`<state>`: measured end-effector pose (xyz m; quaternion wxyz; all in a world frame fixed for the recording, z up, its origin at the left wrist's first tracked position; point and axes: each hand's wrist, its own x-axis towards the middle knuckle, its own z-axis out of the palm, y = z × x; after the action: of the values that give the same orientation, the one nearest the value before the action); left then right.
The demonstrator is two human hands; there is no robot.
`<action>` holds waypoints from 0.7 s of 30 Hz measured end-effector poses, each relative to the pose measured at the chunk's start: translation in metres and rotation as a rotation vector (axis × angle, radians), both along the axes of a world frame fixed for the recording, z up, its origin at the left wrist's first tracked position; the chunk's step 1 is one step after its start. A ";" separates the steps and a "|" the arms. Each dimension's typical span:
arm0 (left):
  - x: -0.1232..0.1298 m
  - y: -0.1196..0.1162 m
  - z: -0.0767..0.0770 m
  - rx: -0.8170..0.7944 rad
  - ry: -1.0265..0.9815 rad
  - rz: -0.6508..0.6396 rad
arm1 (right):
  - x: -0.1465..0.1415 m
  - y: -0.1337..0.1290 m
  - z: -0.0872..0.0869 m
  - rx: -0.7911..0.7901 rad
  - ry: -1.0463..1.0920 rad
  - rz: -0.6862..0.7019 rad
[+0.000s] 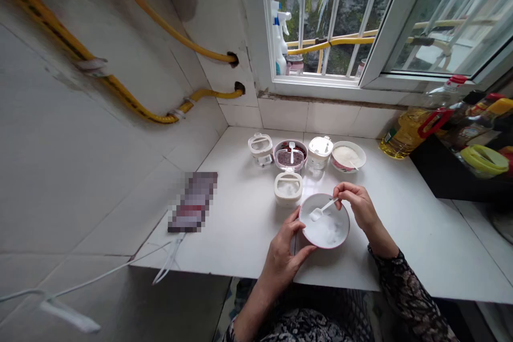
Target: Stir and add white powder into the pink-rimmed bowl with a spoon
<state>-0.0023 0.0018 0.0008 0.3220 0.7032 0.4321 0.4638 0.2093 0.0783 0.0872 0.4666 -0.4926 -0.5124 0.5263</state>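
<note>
My left hand (pixel 285 250) grips the near left side of a white bowl (pixel 345 212) with a reddish rim, which is tilted slightly. White grains (pixel 326 231) lie in the bowl. Between its fingertips my right hand (pixel 358 206) pinches the handle of a small white spoon (pixel 317 214), whose scoop is inside the bowl. Just behind the bowl stands a clear container (pixel 288 188) with a cream rim and white contents. Farther back is a bowl of dark red stuff (pixel 289 159) with a clear lid and a white spoon (pixel 292 153) on it.
Two more clear lidded containers, one at left (pixel 260 148) and one at right (pixel 319 150), flank the dark-filled bowl. A bowl of white grains (pixel 348 156) sits beside them. At right are an oil bottle (pixel 404 131) and a black rack (pixel 433 168). A blurred phone-like object (pixel 193 203) with a cable lies left.
</note>
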 end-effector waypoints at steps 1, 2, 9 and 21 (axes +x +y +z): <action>0.000 0.000 0.000 0.004 0.001 0.001 | 0.000 0.001 -0.001 -0.002 0.019 -0.011; 0.000 0.000 0.001 0.006 0.001 0.001 | -0.001 0.002 -0.001 -0.001 0.036 -0.021; 0.000 0.000 0.000 0.024 0.004 -0.004 | -0.019 -0.001 0.002 0.178 -0.017 -0.088; 0.001 -0.001 -0.001 0.008 -0.026 -0.003 | -0.033 -0.003 0.003 1.128 -0.786 -0.024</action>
<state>-0.0015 0.0009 0.0002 0.3258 0.6990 0.4248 0.4741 0.1766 0.0754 0.0902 0.4369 -0.3342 -0.8340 -0.0440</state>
